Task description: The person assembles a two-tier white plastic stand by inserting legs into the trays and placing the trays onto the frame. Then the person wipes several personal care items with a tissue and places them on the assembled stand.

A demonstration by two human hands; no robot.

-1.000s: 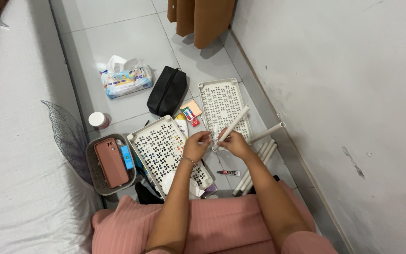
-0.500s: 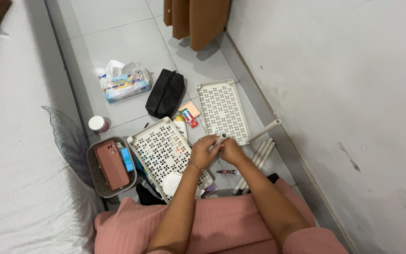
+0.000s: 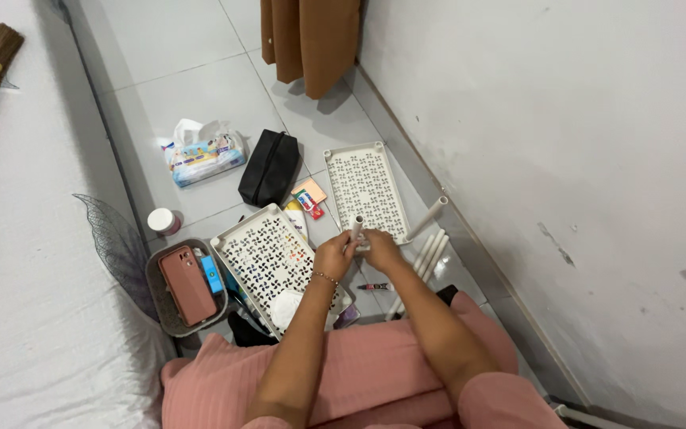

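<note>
Both hands meet over the tiled floor [image 3: 200,95], closed around a short white plastic tube [image 3: 356,228] that stands nearly upright between them. The left hand [image 3: 333,254] curls its fingers about the tube's lower part; the right hand [image 3: 380,248] grips it from the other side. Just below lies a white perforated tray [image 3: 267,254], with a second perforated tray [image 3: 365,191] beyond the hands. More white tubes [image 3: 426,254] lie beside the right forearm, one leaning on the wall. A grey basket [image 3: 160,306] holding a pink phone [image 3: 186,284] sits to the left.

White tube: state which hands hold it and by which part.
Both hands, left hand and right hand, hold the white tube by its lower end; its upper end stands free.
</note>
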